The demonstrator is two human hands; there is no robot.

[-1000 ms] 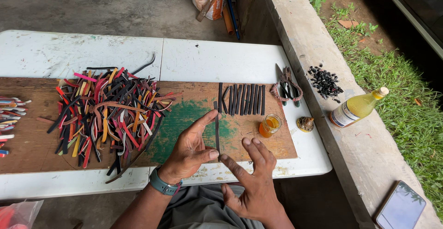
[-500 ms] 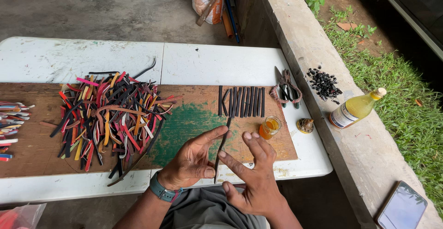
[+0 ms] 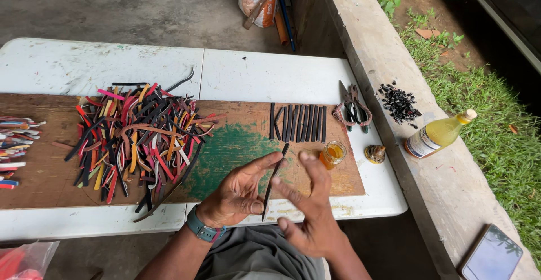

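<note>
My left hand (image 3: 239, 192) and my right hand (image 3: 307, 215) are raised together above the near edge of the wooden board (image 3: 51, 178). A thin black strip (image 3: 275, 178) stands tilted between them, pinched by the fingers of both hands. My right fingers are spread upward. A row of several black strips (image 3: 297, 123) lies side by side on the board beyond the hands. A large heap of coloured and black strips (image 3: 138, 139) lies to the left.
A small glass jar of amber liquid (image 3: 333, 153) stands on the board's right end. Scissors (image 3: 352, 109), a small round object (image 3: 375, 153), black bits (image 3: 399, 103), a yellow bottle (image 3: 439, 134) and a phone (image 3: 491, 254) lie to the right. More coloured strips (image 3: 14, 144) lie far left.
Both hands have lifted off the board toward me, bringing one black strip up from the surface. It now stands tilted between my fingers.
</note>
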